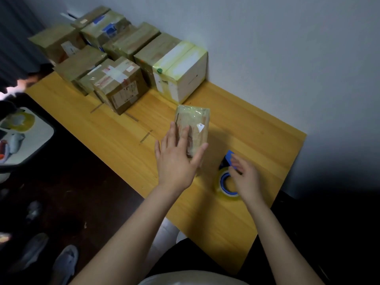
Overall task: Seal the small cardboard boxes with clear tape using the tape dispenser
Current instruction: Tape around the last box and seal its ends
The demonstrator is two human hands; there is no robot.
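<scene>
Cardboard box (197, 120) pressed flat under my spread left fingers (172, 132), I should grip the tape dispenser (222, 182) squarely with my parted right fingers (235, 161).

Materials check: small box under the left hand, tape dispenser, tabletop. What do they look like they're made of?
Small box: brown cardboard, wrapped in glossy clear film or tape; it glints and wrinkles.
Tape dispenser: blue frame, probably plastic, holding a translucent yellowish tape roll.
Tabletop: wood or wood-look laminate, matte yellow, with plank seams and grain lines; which of the two is unclear.
</scene>
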